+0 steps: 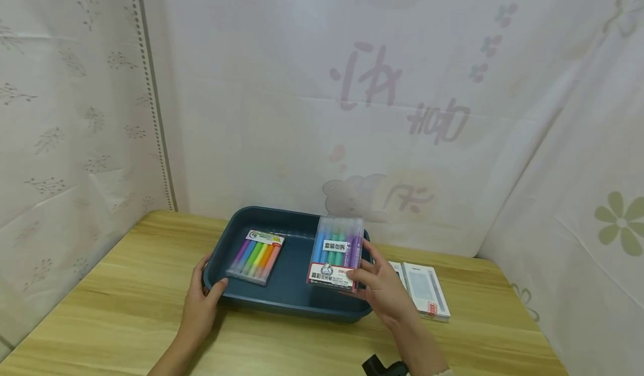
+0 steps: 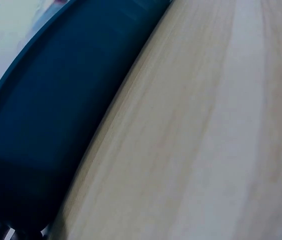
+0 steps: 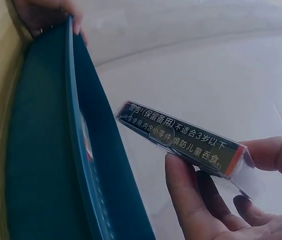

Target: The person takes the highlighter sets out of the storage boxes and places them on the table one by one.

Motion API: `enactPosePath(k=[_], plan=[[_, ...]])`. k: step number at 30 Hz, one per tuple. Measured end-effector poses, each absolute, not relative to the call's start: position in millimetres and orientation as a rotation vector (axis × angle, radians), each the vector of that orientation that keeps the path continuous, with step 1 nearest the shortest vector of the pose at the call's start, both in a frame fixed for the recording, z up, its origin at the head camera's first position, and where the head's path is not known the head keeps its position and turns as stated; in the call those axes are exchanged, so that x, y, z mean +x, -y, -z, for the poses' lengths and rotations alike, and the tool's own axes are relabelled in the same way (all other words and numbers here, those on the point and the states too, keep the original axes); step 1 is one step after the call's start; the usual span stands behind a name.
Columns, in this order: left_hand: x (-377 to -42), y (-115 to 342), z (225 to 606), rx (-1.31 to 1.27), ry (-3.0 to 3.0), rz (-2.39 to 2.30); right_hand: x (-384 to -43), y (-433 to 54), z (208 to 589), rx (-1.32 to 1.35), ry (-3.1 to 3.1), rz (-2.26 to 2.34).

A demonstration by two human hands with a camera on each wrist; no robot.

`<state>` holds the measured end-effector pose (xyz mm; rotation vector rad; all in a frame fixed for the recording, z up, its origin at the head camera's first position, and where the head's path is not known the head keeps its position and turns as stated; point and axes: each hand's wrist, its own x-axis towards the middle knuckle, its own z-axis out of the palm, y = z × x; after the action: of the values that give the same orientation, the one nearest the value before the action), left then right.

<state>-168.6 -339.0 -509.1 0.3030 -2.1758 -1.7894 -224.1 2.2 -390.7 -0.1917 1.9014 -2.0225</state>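
My left hand (image 1: 200, 300) grips the left front corner of a dark blue tray (image 1: 282, 308), thumb at the rim and fingers round the outer side. In the tray's left half lies a flat clear pack of rainbow-coloured pens (image 1: 256, 257). My right hand (image 1: 384, 286) holds a clear pack of highlighters (image 1: 334, 253) in blue, green and purple over the tray's right end. In the right wrist view, the thumb and fingers pinch the sides of this highlighter pack (image 3: 181, 137), whose dark printed end faces the camera.
Two white boxes (image 1: 426, 289) lie side by side on the wooden table (image 1: 483, 320), right of the tray and partly behind my right hand. A black object (image 1: 384, 366) shows by my right wrist. Printed curtain cloth (image 1: 282, 113) hangs behind the table and at both sides.
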Motion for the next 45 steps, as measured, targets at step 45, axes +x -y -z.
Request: enactPosePath(k=[45], plan=[[-169, 339, 509, 0.271, 2.174, 1.756, -227, -133, 384, -0.082, -1.968, 2.284]])
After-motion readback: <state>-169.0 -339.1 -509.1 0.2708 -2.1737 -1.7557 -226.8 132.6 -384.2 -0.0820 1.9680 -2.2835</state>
